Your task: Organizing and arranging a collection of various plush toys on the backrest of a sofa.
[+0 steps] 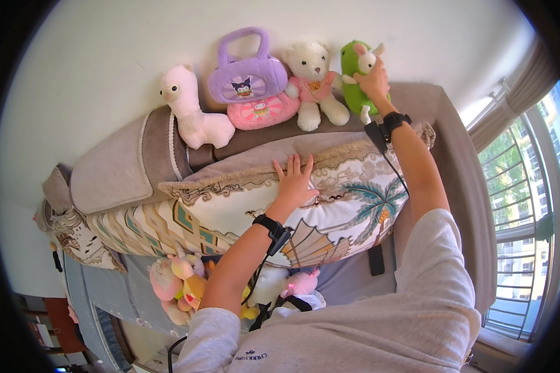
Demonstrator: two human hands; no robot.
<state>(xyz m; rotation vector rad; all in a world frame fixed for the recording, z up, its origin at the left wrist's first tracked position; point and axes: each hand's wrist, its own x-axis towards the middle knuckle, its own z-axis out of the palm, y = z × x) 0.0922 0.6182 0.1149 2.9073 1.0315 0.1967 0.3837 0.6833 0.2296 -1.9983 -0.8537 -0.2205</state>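
Observation:
High on the sofa's back, against the wall, my right hand (375, 83) grips a small white plush animal (367, 60) with pink inner ears. It is pressed to the front of a green plush toy (350, 56); whether the two are joined I cannot tell. My left hand (295, 182) rests with fingers spread on a large cushion (242, 205) printed with a palm tree and brown scrolls. Left of the green toy sits a white teddy bear (313, 63) in a pink shirt. Beside the bear, a purple plush handbag (247, 86) stands on a pink plush bag (263, 114).
A pale pink alpaca plush (191, 112) stands at the row's left end. Below the cushions, several plush toys (172, 284) and a pink plush pig (301, 282) lie on the seat. A black phone (376, 261) lies near the right armrest (466, 200), beside a barred window (513, 224).

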